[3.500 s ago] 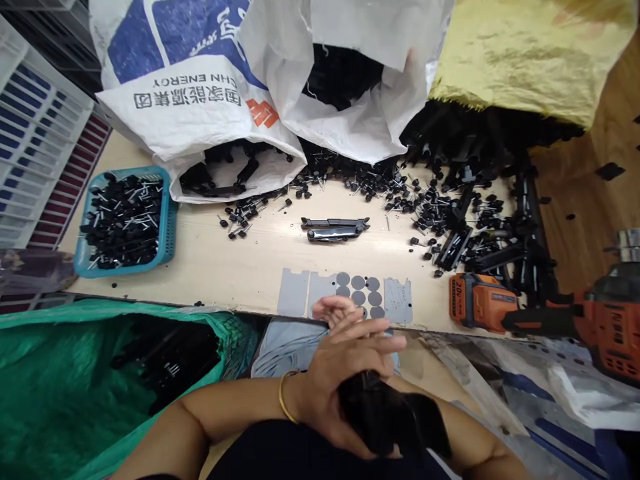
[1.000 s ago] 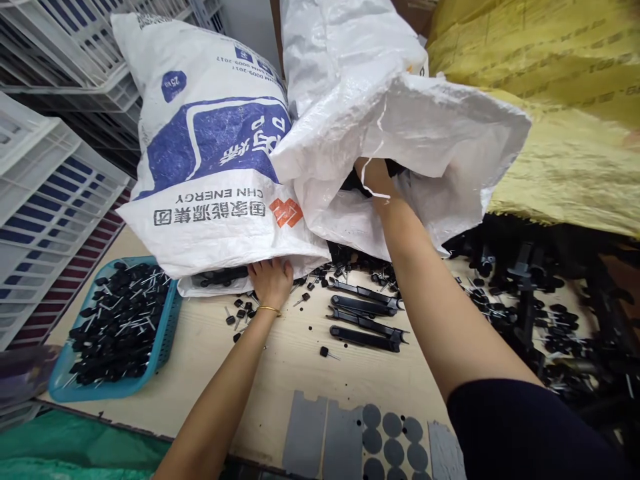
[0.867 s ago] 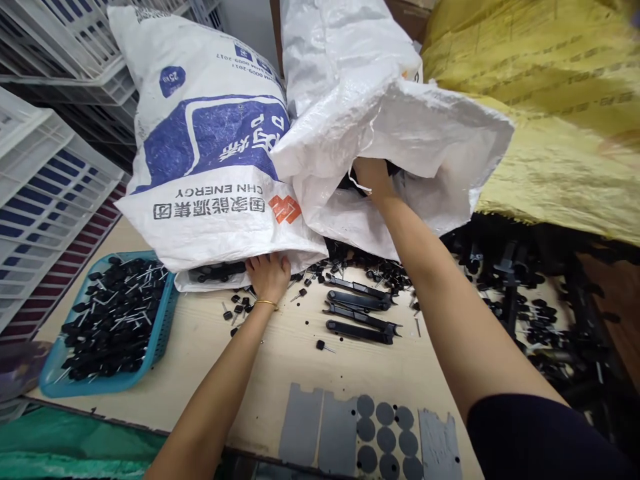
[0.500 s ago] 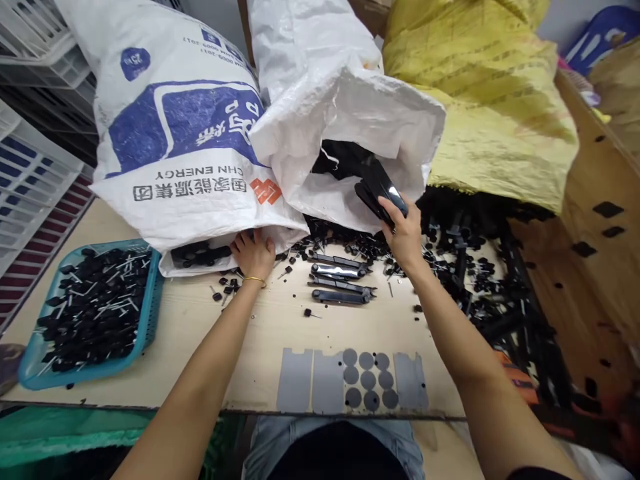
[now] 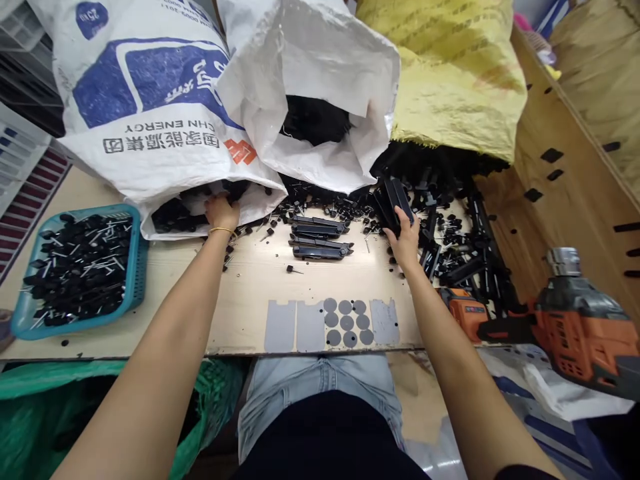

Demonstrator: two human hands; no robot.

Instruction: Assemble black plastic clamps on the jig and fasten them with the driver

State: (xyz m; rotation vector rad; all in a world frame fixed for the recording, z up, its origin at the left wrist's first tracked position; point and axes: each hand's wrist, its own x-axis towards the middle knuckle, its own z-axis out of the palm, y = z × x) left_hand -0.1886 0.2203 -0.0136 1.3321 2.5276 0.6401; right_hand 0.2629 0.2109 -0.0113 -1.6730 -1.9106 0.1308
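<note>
Tabletop (image 5: 240,300), pale wood, front edge running straight across just ahead of the person's lap. White crates (image 5: 23,150) at far left, upright wooden board (image 5: 575,157) along the right side, green bag (image 5: 217,393) below the front edge at left. Three sacks line the back: printed white sack (image 5: 165,127), plain white sack (image 5: 345,67) with mouth gaping, yellow sack (image 5: 440,87). Loose black-headed screws and dark pieces heaped under the sacks and down the right side. Blue basket (image 5: 135,267) of the same screws near the left end; orange drill (image 5: 575,327) at the front right corner. Bare wood between basket and gray patches (image 5: 281,327), also a band between those patches and the row of black arms (image 5: 323,252) mid-table; one lone screw (image 5: 290,269) sits in that band. Right side tighter, clutter up to the board. Left hand (image 5: 221,212) in the printed sack's mouth, fingers partly hidden, can't tell if gripping. Right hand (image 5: 404,233) clamped on black parts (image 5: 397,195), raised in front of the yellow sack, right of the row
</note>
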